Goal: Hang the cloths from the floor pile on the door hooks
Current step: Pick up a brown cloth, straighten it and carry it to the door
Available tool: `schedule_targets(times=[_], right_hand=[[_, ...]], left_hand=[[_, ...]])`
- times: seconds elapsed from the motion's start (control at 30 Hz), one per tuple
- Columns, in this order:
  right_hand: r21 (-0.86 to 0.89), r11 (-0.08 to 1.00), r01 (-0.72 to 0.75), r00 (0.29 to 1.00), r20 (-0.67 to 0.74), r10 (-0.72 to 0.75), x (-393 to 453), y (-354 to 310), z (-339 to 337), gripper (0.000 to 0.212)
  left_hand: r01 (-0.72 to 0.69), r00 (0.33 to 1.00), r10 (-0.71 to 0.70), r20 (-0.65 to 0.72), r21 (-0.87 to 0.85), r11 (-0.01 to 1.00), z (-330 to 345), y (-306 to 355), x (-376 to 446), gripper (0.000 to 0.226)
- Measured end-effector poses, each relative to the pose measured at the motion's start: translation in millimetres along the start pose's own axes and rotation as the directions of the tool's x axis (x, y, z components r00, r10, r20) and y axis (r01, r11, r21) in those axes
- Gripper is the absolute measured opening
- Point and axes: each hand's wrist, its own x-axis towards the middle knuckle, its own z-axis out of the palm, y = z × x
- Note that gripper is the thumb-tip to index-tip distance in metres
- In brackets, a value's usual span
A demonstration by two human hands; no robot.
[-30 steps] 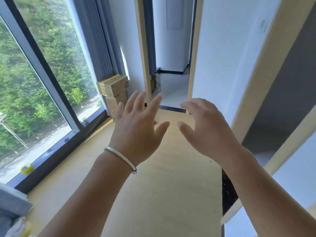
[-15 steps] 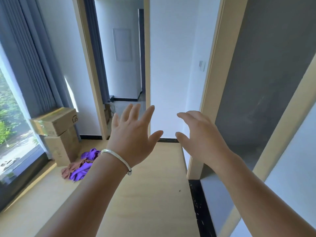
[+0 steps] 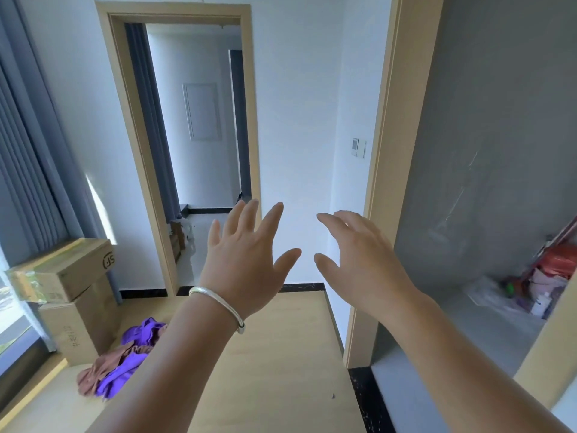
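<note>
A small pile of cloths, purple and rust-brown, lies on the wooden floor at the lower left, beside stacked cardboard boxes. My left hand, with a silver bangle on the wrist, is raised in front of me, fingers spread and empty. My right hand hovers beside it, fingers apart and slightly curled, holding nothing. Both hands are well above and to the right of the pile. No door hooks show in this view.
Two stacked cardboard boxes stand against the grey curtain at left. An open doorway leads to a tiled hall ahead. At right a wooden frame borders a grey alcove holding bags and bottles.
My view has swung right and upward, away from the window. The cloth pile and the doorway have come into sight. Both hands stay raised and empty.
</note>
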Motion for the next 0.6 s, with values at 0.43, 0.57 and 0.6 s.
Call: schedule_targets(times=[0.43, 0.57, 0.6], right_hand=[[0.066, 0.998, 0.016, 1.0, 0.008, -0.017, 130, 104, 63, 0.054], [0.092, 0.996, 0.015, 1.0, -0.004, -0.014, 167, 141, 73, 0.053], [0.095, 0.995, 0.014, 1.0, -0.004, -0.014, 175, 149, 76, 0.053]], left_hand=[[0.025, 1.0, -0.024, -0.014, 0.041, 0.999, 89, 7, 138, 0.07], [0.041, 0.999, -0.04, -0.023, 0.043, 0.998, 116, 15, 180, 0.07], [0.044, 0.999, -0.043, -0.023, 0.048, 0.998, 123, 17, 189, 0.07]])
